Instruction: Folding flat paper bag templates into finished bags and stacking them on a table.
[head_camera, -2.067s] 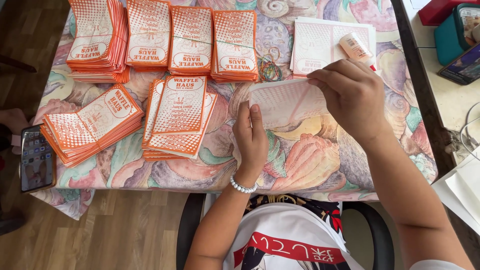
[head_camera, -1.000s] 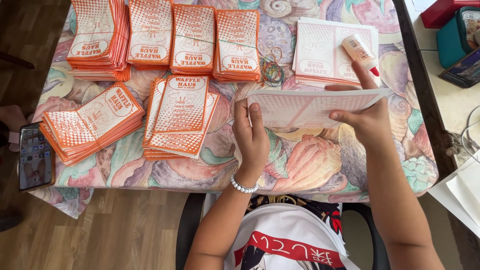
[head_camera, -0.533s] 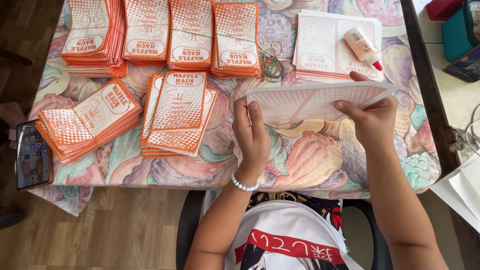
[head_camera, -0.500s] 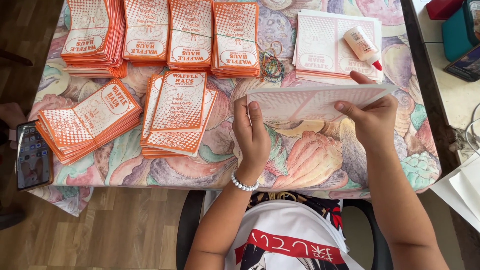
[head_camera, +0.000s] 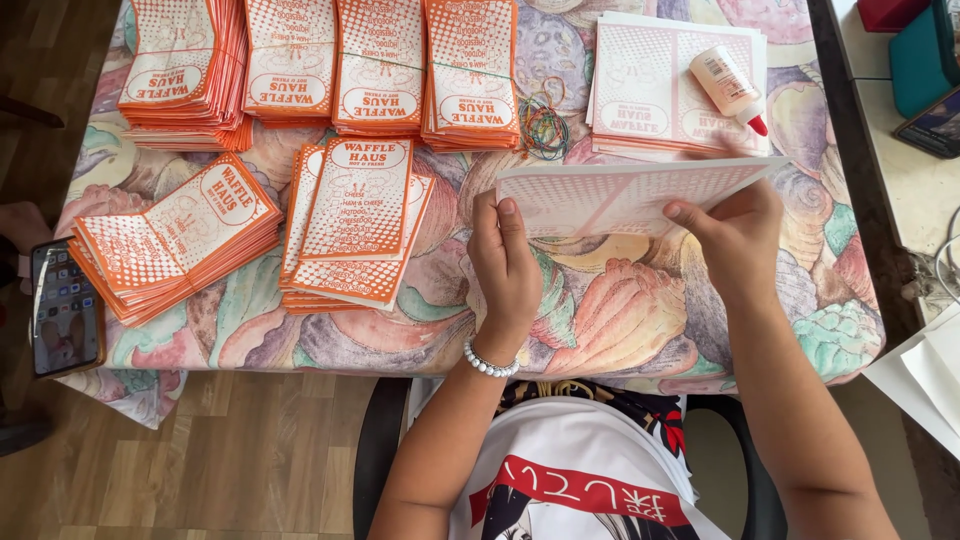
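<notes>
I hold a flat pale sheet with a faint orange dot print (head_camera: 625, 192) level above the table, edge toward me. My left hand (head_camera: 507, 268) grips its left end with the thumb on top; a pearl bracelet circles that wrist. My right hand (head_camera: 735, 235) pinches its right end. Just beyond the sheet lies a stack of unfolded pale printed sheets (head_camera: 650, 85) with a small white glue bottle with a red cap (head_camera: 728, 88) resting on it.
Orange-and-white folded paper bags lie in banded stacks along the far edge (head_camera: 380, 65), in a loose pile (head_camera: 355, 220) and a fanned pile (head_camera: 175, 235). Coloured rubber bands (head_camera: 543, 127) sit by them. A phone (head_camera: 62, 320) lies at the left on the floral tablecloth (head_camera: 620, 320).
The sheet has been tipped from facing me to lying nearly flat and edge-on, and my right hand has shifted from its top edge to its right end. The left hand stays put.
</notes>
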